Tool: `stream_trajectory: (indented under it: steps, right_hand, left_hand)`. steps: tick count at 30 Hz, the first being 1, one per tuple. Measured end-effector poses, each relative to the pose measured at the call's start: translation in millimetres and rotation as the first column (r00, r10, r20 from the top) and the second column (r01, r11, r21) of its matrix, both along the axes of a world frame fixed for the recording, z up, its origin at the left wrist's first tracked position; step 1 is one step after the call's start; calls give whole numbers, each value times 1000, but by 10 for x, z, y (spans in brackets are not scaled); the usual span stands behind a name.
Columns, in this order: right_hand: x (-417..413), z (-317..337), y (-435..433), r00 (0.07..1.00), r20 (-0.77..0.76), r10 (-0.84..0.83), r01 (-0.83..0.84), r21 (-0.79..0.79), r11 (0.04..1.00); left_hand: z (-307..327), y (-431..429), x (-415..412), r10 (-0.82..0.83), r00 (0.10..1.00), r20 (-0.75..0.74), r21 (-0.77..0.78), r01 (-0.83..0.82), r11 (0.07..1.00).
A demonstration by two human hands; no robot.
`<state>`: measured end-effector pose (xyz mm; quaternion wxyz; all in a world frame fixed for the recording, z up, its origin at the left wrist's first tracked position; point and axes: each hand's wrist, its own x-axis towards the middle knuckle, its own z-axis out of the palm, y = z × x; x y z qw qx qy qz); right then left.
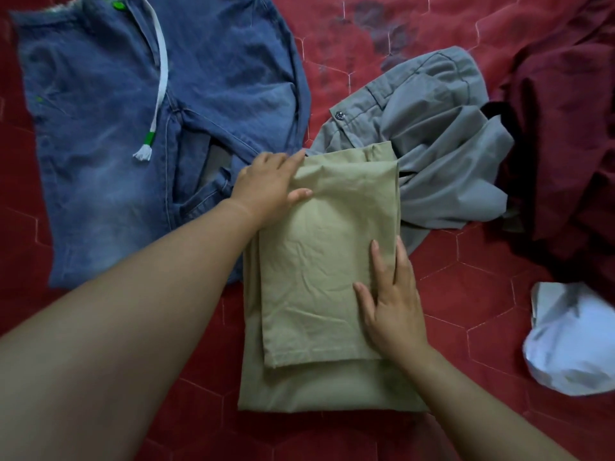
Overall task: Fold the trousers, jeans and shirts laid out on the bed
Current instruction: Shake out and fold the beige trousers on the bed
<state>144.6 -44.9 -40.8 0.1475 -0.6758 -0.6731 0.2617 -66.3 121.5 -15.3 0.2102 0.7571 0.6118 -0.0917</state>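
Head view: the folded khaki cotton trousers (pixel 319 277) lie in front of me on the red bed cover with its stitched hexagon pattern (pixel 472 287), stacked in layers. My left hand (pixel 266 184) rests on their far left corner, fingers flat and thumb on the top fold, gripping nothing. My right hand (pixel 392 304) presses flat along their right edge, fingers spread and loose. Left of the khaki trousers, the faded blue denim jeans with a white drawstring (pixel 133 128) lie spread out. Beyond their far right corner sits a crumpled grey garment with a dark button (pixel 429 128), perhaps a shirt. Further right lies a heap of maroon cloth (pixel 565 144), and nearer me a white crumpled piece (pixel 569 341).
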Motion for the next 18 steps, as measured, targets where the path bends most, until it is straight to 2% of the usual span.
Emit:
stream_trajectory:
  steps: [3,7,10,12,14,18]
  right_hand:
    - [3,-57,-23,999,9,-36,36,-20,999]
    - [31,-57,-35,999,-21,-26,25,-38,999]
    - [121,12,-52,993,-118,28,-34,-48,998]
    - [214,118,-70,977,-212,39,-37,12,999]
    - [302,299,-27,968,-250,-2,34,124,992]
    - [340,824,324,979,-205,16,47,301,953]
  left_hand:
    - [8,46,10,51,999,-8,-14,-51,999]
    - [64,40,-10,73,997,20,81,-74,994]
    - [121,-18,-34,95,984,153,180,-123,976]
    - [191,-116,-56,118,942,315,231,-197,953]
    - [309,-254,-77,106,897,430,277,-242,930]
    - [646,-599,-90,56,837,545,278,-244,929]
